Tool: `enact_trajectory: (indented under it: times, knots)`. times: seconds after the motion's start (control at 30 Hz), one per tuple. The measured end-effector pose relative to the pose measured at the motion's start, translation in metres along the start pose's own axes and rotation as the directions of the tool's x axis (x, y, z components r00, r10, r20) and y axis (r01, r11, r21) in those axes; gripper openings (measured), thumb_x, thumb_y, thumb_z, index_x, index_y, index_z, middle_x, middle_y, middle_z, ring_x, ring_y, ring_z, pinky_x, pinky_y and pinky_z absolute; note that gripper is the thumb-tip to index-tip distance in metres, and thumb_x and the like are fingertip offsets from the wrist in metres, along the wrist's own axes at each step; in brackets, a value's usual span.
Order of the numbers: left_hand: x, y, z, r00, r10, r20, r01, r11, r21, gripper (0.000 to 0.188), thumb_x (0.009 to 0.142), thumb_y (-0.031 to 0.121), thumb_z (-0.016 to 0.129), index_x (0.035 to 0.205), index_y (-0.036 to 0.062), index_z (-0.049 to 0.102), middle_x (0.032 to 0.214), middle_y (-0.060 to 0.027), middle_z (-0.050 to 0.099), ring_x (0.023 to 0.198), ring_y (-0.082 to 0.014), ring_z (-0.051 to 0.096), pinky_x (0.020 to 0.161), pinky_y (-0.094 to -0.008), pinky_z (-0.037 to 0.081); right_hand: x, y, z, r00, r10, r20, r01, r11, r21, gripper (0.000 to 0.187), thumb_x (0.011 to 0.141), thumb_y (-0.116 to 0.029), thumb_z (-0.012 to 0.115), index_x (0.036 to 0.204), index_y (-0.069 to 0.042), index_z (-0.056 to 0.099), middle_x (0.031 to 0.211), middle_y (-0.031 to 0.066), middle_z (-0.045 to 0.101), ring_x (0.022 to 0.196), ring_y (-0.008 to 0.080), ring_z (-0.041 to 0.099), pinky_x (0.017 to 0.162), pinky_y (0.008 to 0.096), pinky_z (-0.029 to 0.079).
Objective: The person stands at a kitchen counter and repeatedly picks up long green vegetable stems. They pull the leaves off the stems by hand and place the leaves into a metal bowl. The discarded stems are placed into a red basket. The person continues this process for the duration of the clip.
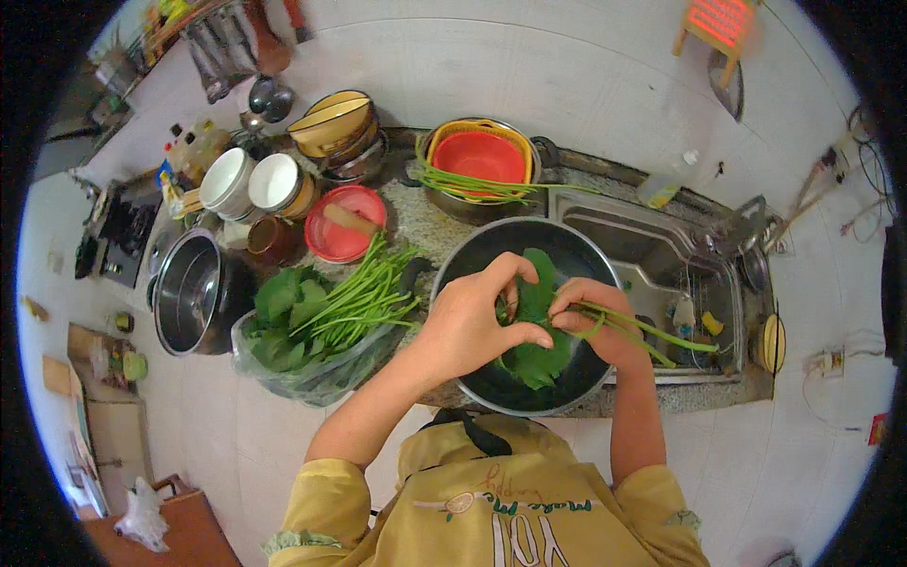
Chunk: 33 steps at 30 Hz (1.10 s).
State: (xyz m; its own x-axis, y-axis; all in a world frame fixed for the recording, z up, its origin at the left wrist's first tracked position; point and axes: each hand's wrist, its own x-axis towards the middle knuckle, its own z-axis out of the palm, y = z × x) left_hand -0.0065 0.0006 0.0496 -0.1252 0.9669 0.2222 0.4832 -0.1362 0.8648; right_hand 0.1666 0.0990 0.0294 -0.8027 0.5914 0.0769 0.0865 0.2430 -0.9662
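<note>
In the head view, the right hand (605, 321) is clamping fingers on green stems (694, 342) over the dark pot (576, 248) at the worktop's (699, 395) front edge. The left hand (472, 317) is cupping leaves (539, 369), its clamp unclear; leaf-parting seems underway, calling for steady pinching.

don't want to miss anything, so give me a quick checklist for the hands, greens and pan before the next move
1. Right hand gripping the green stems: ok, pinched between thumb and fingers.
2. Left hand at the leaf: ok at the leaf; firmness of grip, cannot tell.
3. Leaf over the dark pan: ok.
4. Stem ends within the pan's rim: not ok, they stick out over the sink.
5. Pan fully supported by the counter: cannot tell, its near rim hides the edge.
</note>
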Motion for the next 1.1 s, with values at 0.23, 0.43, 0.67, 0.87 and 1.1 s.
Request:
enact_trajectory:
  times: [0.23,0.43,0.67,0.87,1.1]
  knots:
    - [-0.005,-0.003,0.025,0.996,0.037,-0.077,-0.033,0.998,0.052,0.045,0.06,0.016,0.076,0.099,0.0053,0.054,0.064,-0.0071,0.05,0.06,-0.0176,0.052,0.057,-0.0277,0.042,-0.015,0.007,-0.008,0.982,0.075,-0.172,-0.052,0.989,0.136,0.014,0.07,-0.008,0.066,0.078,-0.002,0.057,0.075,0.0027,0.058,0.072,0.0101,0.055,0.065,0.0223,0.043]
    - [-0.006,-0.015,0.033,0.979,0.107,-0.175,-0.076,0.981,0.177,0.024,0.063,0.013,0.073,0.078,0.0022,0.057,0.066,-0.0092,0.052,0.059,-0.0201,0.052,0.054,-0.0287,0.043,-0.014,0.008,-0.006,0.973,0.105,-0.207,-0.05,0.966,0.254,0.01,0.074,-0.004,0.062,0.082,-0.001,0.056,0.076,0.0045,0.058,0.067,0.0108,0.055,0.062,0.022,0.045]
    - [-0.009,-0.027,0.029,0.985,0.125,-0.115,-0.12,0.991,0.053,0.018,0.064,0.005,0.067,0.07,0.002,0.05,0.069,-0.0071,0.05,0.068,-0.0189,0.052,0.065,-0.0299,0.041,-0.009,0.009,-0.008,0.884,0.089,-0.459,0.015,0.976,0.218,0.011,0.081,-0.011,0.056,0.084,-0.001,0.053,0.075,0.0052,0.058,0.069,0.0113,0.055,0.064,0.0234,0.044]
    - [-0.012,-0.04,0.025,0.993,-0.11,0.05,0.12,0.95,-0.287,0.019,0.064,0.005,0.063,0.068,0.004,0.044,0.074,-0.003,0.05,0.081,-0.0124,0.048,0.076,-0.0269,0.037,-0.012,0.008,-0.016,0.892,0.074,-0.445,0.087,0.94,0.33,0.014,0.084,-0.017,0.053,0.083,-0.003,0.051,0.074,0.0038,0.056,0.069,0.0106,0.052,0.064,0.0231,0.043]
    - [-0.01,-0.025,0.02,0.984,-0.118,0.132,0.161,0.908,-0.387,0.017,0.07,0.005,0.059,0.086,0.0017,0.057,0.089,-0.0035,0.059,0.089,-0.012,0.052,0.083,-0.0279,0.039,-0.018,-0.003,-0.024,0.884,0.158,-0.441,-0.067,0.974,0.216,0.016,0.085,-0.019,0.052,0.083,-0.003,0.05,0.07,0.0041,0.056,0.05,0.0073,0.047,0.044,0.0196,0.037]
